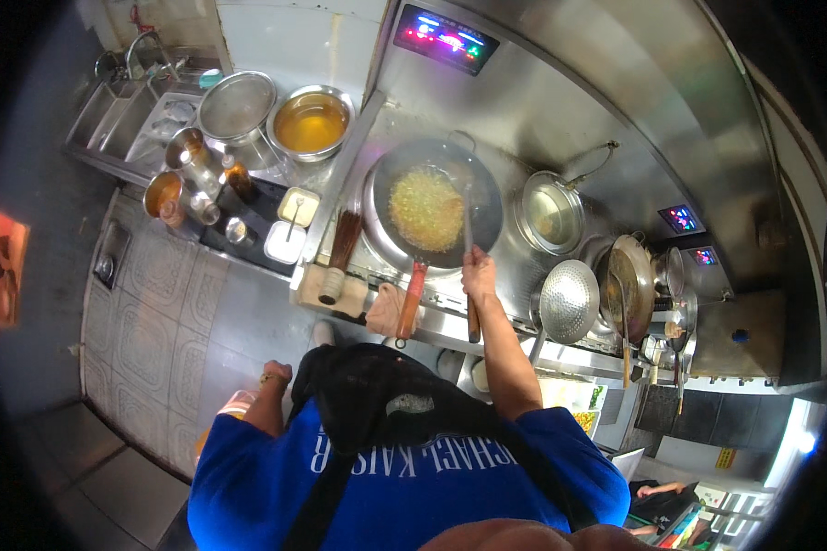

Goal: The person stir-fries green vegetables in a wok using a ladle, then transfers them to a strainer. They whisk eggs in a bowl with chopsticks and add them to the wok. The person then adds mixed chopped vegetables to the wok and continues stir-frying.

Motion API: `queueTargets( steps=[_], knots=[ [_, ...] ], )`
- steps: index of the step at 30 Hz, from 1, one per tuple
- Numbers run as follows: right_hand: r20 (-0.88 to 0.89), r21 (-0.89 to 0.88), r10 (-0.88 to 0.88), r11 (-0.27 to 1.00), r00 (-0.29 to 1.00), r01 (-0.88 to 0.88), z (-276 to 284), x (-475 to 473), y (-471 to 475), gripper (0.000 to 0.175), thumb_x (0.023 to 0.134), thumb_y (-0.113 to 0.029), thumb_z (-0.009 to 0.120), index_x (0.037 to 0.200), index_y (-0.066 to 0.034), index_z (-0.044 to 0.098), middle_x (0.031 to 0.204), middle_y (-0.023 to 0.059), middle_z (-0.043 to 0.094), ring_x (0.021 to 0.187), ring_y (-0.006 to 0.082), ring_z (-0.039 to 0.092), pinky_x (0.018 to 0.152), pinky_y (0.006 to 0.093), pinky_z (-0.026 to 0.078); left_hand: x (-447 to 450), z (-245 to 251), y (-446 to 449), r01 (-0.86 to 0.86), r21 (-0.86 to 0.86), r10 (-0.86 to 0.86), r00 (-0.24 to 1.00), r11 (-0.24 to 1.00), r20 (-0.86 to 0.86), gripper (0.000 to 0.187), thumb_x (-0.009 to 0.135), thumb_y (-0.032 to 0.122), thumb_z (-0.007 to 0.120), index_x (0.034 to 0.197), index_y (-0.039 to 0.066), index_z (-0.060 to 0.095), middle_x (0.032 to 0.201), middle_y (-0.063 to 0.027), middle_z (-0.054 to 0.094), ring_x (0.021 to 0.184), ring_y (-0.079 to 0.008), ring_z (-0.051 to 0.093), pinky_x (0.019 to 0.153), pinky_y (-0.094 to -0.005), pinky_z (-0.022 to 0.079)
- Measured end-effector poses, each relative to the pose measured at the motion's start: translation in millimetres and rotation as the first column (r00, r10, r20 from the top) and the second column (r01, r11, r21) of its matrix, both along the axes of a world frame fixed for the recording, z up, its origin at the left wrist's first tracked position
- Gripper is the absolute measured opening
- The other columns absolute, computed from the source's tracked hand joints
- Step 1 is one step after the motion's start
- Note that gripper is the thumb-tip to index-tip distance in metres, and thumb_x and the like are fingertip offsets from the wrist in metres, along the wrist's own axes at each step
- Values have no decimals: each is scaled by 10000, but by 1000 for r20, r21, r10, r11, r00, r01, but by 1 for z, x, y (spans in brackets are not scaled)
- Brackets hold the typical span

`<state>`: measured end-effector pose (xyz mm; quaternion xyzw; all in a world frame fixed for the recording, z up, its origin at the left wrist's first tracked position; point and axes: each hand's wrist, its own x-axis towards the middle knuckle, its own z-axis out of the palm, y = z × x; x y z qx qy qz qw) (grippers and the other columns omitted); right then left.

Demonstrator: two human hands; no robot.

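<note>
My right hand (pixel 480 273) is closed around the long handle of a cooking ladle or spatula (pixel 467 220), whose head reaches into a dark wok (pixel 482 200) on the stove. Yellowish food (pixel 426 206) bubbles in liquid inside the wok. The wok's red-and-wood handle (pixel 411 299) points towards me, untouched. Beside my body on the left, my left hand (pixel 277 372) hangs low with its fingers curled; no held thing is visible. A bamboo wok brush (pixel 342 255) lies to the left of the wok, and a folded cloth (pixel 384 308) rests by the handle.
To the right are a metal bowl (pixel 551 213), a perforated skimmer (pixel 570 302) and another wok (pixel 627 289). At left stand a bowl of amber liquid (pixel 311 124), seasoning bottles (pixel 238 178), white tubs (pixel 284 242) and a sink (pixel 117 124). Another person (pixel 661 506) is at far lower right.
</note>
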<state>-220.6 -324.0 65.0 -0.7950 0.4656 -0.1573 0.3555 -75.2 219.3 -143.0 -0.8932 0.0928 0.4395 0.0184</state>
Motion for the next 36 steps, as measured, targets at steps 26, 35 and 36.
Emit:
queueTargets(
  steps=[26,35,36],
  knots=[
    [-244,-127,250,950,937,-287,53,-122,46,414,977,-113,603,1366,30,595,886,326,691,811,479,699,739,503,566,13,-65,2,74,-41,-76,996,996,-47,522,922,389,537,1128,-58,710,1232,-302,679,1165,-441,658,1059,-482,502],
    [146,161,-177,975,973,153,-11,-26,39,399,1048,-127,529,1412,36,535,752,119,637,502,197,568,425,380,460,19,-9,-21,-61,-140,58,998,988,-20,521,920,386,525,1046,-77,729,1190,-330,673,1181,-457,636,1061,-456,499],
    [173,406,-265,897,949,176,1,-25,35,403,1048,-127,531,1424,18,518,739,113,620,479,188,542,392,367,428,19,-3,-22,-40,-132,36,999,990,-31,518,922,387,526,1040,-72,734,1187,-331,674,1181,-454,637,1056,-458,502]
  ],
)
